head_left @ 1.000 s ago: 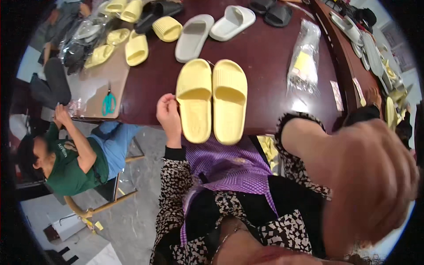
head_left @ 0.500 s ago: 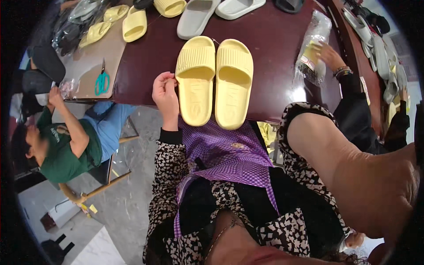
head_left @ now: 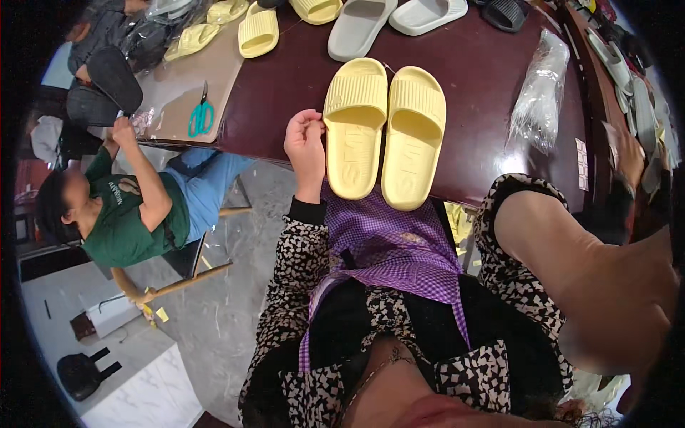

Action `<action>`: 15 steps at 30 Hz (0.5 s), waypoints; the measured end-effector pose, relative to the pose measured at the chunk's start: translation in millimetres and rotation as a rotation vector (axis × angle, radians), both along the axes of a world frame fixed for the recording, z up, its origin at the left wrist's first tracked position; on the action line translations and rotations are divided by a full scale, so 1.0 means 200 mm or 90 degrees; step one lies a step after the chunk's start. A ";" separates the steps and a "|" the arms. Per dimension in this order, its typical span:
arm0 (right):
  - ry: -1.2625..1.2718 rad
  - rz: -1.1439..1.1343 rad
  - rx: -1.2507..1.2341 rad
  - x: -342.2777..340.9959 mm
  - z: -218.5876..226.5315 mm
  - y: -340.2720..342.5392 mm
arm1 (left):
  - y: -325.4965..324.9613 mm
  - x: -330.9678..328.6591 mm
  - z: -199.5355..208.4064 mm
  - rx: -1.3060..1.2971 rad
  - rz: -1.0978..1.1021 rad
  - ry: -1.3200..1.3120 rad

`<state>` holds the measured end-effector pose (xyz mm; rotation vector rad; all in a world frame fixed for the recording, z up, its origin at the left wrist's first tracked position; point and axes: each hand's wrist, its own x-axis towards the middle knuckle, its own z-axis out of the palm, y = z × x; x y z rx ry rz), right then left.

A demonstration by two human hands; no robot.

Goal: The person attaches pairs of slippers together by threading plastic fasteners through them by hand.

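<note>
A pair of yellow ribbed slide slippers, the left slipper (head_left: 354,146) and the right slipper (head_left: 412,153), lies side by side on the dark red table, heels at its near edge. My left hand (head_left: 307,146) is closed at the outer edge of the left slipper, thumb and fingers curled together. Its fingertips meet the slipper's side, and whether they pinch anything is hidden. My right hand (head_left: 617,307) is raised at the lower right, away from the table, close to the camera. Its fingers are smeared and partly cut off by the rim.
Teal-handled scissors (head_left: 202,118) lie on a brown board at left. Grey slippers (head_left: 360,28) and other yellow ones line the far side. Clear plastic bags (head_left: 542,93) lie at right. A co-worker in green sits at left with a dark slipper; another person's hand (head_left: 628,153) shows far right.
The whole view has shifted, so the table and slippers appear farther right. Another person's hand has left the plastic bags. My left hand stays by the left slipper; my right remains raised.
</note>
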<state>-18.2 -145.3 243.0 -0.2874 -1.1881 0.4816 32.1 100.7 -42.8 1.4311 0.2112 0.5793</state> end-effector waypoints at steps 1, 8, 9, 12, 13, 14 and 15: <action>0.000 0.008 -0.001 -0.01 0.00 -0.02 | 0.00 0.00 0.00 0.004 0.005 0.003; -0.003 0.049 -0.015 -0.04 0.01 -0.07 | 0.01 0.00 0.01 0.016 0.002 0.006; -0.005 0.056 -0.016 -0.06 0.02 -0.09 | 0.01 -0.01 0.01 0.009 0.004 0.004; -0.010 0.076 -0.020 -0.08 0.01 -0.14 | 0.01 -0.01 0.00 -0.002 0.007 -0.002; -0.010 0.083 -0.020 -0.08 0.01 -0.15 | 0.01 -0.01 -0.01 -0.005 0.003 -0.002; -0.008 0.097 -0.018 -0.08 0.00 -0.18 | 0.02 -0.02 -0.01 -0.006 0.005 -0.001; -0.006 0.111 -0.016 -0.07 -0.01 -0.23 | 0.03 -0.03 -0.01 -0.007 0.008 0.002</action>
